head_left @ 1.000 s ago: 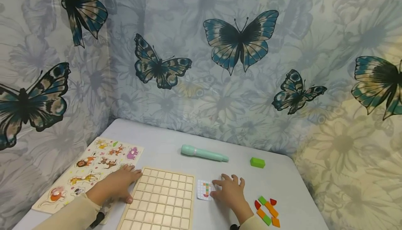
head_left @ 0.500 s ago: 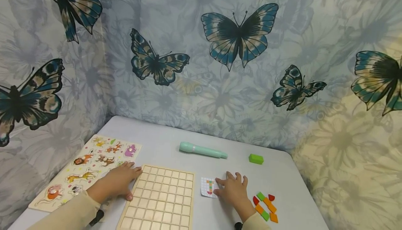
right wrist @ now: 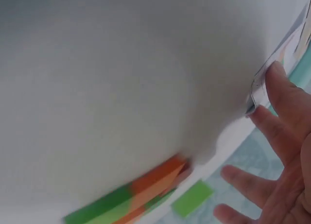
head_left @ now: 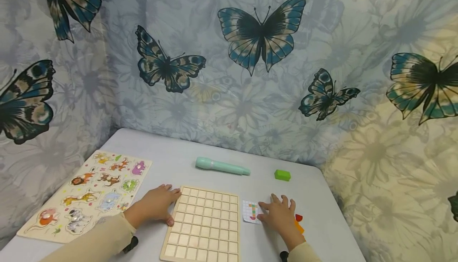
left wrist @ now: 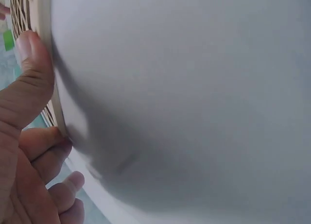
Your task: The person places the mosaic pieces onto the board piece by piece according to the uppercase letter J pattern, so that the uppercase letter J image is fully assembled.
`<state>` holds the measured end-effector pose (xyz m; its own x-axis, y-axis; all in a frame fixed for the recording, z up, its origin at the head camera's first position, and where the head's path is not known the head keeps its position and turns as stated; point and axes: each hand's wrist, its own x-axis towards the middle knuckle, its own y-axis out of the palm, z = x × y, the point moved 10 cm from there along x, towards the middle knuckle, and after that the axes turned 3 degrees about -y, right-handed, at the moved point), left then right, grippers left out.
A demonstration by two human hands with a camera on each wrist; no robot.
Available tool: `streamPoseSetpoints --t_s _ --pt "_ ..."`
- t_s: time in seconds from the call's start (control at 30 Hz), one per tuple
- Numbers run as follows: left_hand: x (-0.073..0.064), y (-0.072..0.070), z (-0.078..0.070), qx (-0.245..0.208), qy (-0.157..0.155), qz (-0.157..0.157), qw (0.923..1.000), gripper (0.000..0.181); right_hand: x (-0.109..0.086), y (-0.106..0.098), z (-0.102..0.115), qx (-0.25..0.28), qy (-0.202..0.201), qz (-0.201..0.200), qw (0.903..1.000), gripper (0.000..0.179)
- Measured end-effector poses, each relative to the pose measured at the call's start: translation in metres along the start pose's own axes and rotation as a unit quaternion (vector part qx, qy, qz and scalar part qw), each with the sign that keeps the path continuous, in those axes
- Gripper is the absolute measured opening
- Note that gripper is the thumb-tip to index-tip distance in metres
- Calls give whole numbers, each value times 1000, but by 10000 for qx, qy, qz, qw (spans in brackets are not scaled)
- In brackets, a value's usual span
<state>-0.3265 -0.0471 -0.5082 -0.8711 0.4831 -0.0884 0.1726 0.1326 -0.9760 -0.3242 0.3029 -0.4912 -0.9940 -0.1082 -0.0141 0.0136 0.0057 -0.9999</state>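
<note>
Card (right wrist: 259,89) curled; R-wrist cam only

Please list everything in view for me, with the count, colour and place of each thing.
table: 1, white, below everything
grid: 1, pale wood, front centre of the table
puzzle: 1, pale with colourful animals, table's left
card: 1, white with coloured squares, right of the grid
tube: 1, mint, table's back
block: 1, green, right of the tube
pieces: count unclear, red, orange and green, table's right, partly hidden
butterflies: at least 6, teal and black, on the walls
walls: at least 2, floral, blue-grey to yellowish, around the table
left grip: 1, bare, touching the grid's left edge
right grip: 1, bare, touching the card's right edge
sleeves: 2, cream, on the arms
</note>
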Motion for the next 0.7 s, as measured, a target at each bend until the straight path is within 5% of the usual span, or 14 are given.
streamPoseSetpoints --t_s 0.23,0.47,0.6,0.7 --pt "16 6 -21 46 49 110 9999 99 -9 8 -25 138 62 62 9999 51" --pt "12 16 -27 -250 34 333 9991 101 -18 14 -30 410 15 182 9990 52" --pt "10 13 -26 -491 -79 255 9984 101 -13 4 -31 623 -282 119 9976 59" --pt "12 13 -30 -936 4 280 9952 102 -9 -16 -54 838 -311 64 9960 65"
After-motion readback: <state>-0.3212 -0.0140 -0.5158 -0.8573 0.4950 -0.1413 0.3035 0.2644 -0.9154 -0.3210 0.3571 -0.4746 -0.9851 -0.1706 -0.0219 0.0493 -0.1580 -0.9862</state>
